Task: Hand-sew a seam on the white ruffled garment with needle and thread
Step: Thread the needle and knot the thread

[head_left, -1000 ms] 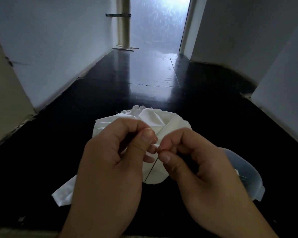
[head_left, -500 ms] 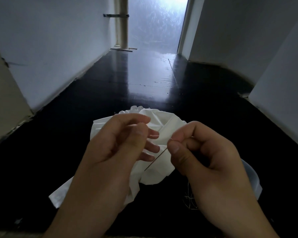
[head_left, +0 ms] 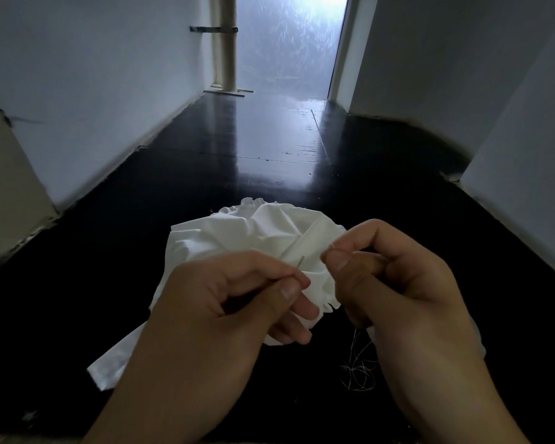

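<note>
So the left hand (head_left: 225, 302) has the needle (head_left: 301, 262) pinched between thumb and forefinger now, tip poking up and out toward the fabric, and its lower fingers are curled under a fold of the white ruffled garment (head_left: 253, 232). Half a second back that hand was looser and the right one had the thin line running from its pinch, so it looks like the needle got passed over to the left.

The right hand (head_left: 394, 277) is closed into a thumb-and-forefinger pinch with a tiny pale bit sticking out at the tip. I'd guess that's the thread end, but it's too small to say for sure. The hands have also drifted apart; a second ago the fingertips were basically touching.

My read: this is threading or re-threading rather than an actual stitch, so the seam itself hasn't really moved on.

The garment is bunched up on the dark glossy floor (head_left: 269, 139), right behind and under both hands, ruffle edge at the far side and a flat strip trailing off to the near left. A loose tangle of thread (head_left: 359, 370) sits on the floor just below the right hand.
</note>
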`<state>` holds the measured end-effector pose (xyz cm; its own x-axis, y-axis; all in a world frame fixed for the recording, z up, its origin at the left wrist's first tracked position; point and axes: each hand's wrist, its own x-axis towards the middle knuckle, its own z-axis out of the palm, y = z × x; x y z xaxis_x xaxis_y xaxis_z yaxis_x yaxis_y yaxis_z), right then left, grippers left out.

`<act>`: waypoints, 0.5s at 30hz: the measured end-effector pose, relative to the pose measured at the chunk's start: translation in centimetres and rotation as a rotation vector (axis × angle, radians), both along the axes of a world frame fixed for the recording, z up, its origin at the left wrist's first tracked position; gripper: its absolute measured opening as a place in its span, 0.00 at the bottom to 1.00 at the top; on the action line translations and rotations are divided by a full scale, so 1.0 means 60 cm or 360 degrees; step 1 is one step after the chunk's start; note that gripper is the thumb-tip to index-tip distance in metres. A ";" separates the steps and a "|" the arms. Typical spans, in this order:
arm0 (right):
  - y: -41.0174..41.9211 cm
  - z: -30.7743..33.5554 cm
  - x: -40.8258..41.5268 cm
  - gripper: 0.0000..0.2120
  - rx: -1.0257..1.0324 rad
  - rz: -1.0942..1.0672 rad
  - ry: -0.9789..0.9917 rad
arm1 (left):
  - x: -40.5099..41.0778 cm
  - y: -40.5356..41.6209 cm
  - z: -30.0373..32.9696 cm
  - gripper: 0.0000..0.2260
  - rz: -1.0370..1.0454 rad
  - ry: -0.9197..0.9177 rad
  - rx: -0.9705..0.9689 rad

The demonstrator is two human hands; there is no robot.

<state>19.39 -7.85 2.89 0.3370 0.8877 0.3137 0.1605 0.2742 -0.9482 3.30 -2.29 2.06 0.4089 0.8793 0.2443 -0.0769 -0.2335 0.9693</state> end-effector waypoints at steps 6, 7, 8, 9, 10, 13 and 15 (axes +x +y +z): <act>-0.005 0.005 -0.006 0.08 -0.0032 -0.0034 -0.0097 | 0.001 -0.003 0.001 0.07 -0.0020 -0.0104 -0.0005; -0.005 0.006 -0.007 0.07 -0.0038 -0.0039 -0.0110 | 0.001 -0.003 0.001 0.07 -0.0026 -0.0117 -0.0013; -0.006 0.007 -0.007 0.07 -0.0045 -0.0045 -0.0122 | 0.001 -0.003 0.001 0.07 -0.0030 -0.0131 -0.0022; -0.007 0.009 -0.009 0.06 -0.0053 -0.0047 -0.0134 | 0.002 -0.004 0.002 0.07 -0.0029 -0.0144 -0.0031; -0.008 0.011 -0.010 0.06 -0.0059 -0.0045 -0.0141 | 0.002 -0.004 0.003 0.07 -0.0019 -0.0157 -0.0035; -0.011 0.014 -0.014 0.06 -0.0073 -0.0022 -0.0148 | 0.003 -0.005 0.004 0.07 0.0043 -0.0187 -0.0018; -0.012 0.014 -0.016 0.06 -0.0084 -0.0002 -0.0137 | 0.003 -0.006 0.005 0.07 0.0087 -0.0203 0.0004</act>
